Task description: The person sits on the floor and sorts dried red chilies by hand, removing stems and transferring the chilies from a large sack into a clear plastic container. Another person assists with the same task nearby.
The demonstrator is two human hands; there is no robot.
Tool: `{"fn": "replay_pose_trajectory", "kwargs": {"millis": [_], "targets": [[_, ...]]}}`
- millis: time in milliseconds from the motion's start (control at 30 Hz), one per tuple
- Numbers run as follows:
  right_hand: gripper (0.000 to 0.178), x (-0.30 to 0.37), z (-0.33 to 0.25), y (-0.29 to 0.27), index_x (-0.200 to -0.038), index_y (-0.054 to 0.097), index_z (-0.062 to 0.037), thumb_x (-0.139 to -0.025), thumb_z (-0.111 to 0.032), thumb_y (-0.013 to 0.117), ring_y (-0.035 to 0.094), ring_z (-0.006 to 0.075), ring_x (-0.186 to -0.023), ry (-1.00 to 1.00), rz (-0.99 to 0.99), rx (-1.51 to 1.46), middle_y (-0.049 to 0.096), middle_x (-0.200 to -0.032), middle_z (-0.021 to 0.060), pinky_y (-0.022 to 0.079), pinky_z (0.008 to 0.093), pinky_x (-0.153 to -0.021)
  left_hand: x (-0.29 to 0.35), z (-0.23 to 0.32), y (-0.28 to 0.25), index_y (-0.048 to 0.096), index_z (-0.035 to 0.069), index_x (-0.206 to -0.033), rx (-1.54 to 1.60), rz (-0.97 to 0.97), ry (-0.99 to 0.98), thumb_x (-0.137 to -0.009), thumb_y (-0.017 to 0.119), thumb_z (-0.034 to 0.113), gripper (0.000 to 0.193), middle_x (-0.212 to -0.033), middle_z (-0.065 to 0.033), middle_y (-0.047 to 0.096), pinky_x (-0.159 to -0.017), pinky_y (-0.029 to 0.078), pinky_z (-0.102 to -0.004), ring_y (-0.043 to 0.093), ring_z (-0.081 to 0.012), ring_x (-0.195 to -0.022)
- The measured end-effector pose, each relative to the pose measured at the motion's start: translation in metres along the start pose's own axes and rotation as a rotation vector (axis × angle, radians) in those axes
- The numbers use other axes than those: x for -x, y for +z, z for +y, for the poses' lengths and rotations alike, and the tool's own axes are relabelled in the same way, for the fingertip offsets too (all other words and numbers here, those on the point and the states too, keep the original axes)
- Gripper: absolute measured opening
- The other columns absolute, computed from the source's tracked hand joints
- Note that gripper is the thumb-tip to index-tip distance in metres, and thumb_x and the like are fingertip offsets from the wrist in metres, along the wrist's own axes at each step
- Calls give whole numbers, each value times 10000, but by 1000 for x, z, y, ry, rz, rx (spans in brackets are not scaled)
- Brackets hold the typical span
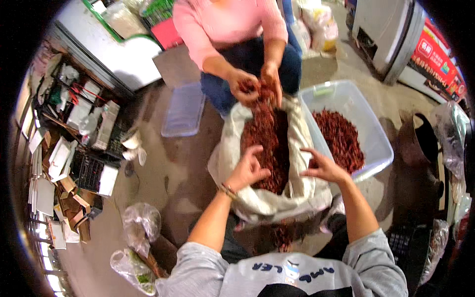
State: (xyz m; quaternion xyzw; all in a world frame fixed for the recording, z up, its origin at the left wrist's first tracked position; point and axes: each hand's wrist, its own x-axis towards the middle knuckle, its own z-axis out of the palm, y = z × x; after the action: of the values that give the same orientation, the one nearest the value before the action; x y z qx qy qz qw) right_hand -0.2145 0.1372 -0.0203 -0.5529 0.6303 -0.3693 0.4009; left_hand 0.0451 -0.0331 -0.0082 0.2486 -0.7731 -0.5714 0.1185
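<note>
your left hand (245,171), wide and empty, hovers over red chillies (260,133) inside the white sack (264,210); your right hand (325,167), also wide, is near its right rim (299,131). if that soft rim sags, chillies from the co-worker's hands (271,81) could spill onto the floor (185,156).

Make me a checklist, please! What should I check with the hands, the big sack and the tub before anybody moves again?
1. White woven sack open at the top: ok, its mouth gapes, showing what look like dried red chilies.
2. Left hand free: ok, fingers apart over the sack's mouth, holding nothing visible.
3. Right hand touching the sack's right edge: cannot tell, it is very near.
4. Co-worker's hands out of the way: not ok, they are over the sack's far end with chilies.
5. Clear plastic tub uncovered: ok, more chilies show inside.
</note>
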Motion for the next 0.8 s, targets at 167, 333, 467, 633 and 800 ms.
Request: {"fn": "replay_pose_trajectory", "kwargs": {"millis": [167,333,467,633,800], "targets": [[811,15,-34,-22,-1404,289,-59,-791,-322,752,446,102,-664,75,-45,-137,476,-685,-3,380,273,-632,-7,22,12,282,64,-1377,-34,-14,102,-740,733,503,895,-642,7,453,-570,418,-242,449,-80,-586],[811,17,-32,-22,-1405,294,-72,-784,-314,758,451,89,-663,60,-56,-217,489,-682,-2,378,259,-625,-7,11,11,240,96,-1382,14,-64,75,-727,767,458,915,-687,31,413,-563,359,-199,397,-55,-607],[815,17,-32,-23,-1400,306,-80,-775,-332,763,464,95,-671,56,-49,-191,509,-691,10,390,262,-632,-5,13,11,242,97,-1381,-34,-56,69,-722,764,467,919,-686,29,426,-555,354,-200,402,-55,-607],[851,17,-24,-23,-1400,310,-81,-752,-377,774,495,116,-695,78,-47,-130,529,-706,31,407,282,-664,-7,17,15,231,88,-1395,-95,-112,22,-729,743,508,939,-657,12,445,-584,411,-240,443,-91,-596],[866,17,-28,-20,-1402,311,-84,-742,-395,778,507,126,-701,97,-73,-170,544,-715,44,412,291,-673,-6,18,14,227,102,-1397,-136,-150,-10,-735,743,497,928,-673,6,459,-595,420,-243,460,-98,-610]]}}
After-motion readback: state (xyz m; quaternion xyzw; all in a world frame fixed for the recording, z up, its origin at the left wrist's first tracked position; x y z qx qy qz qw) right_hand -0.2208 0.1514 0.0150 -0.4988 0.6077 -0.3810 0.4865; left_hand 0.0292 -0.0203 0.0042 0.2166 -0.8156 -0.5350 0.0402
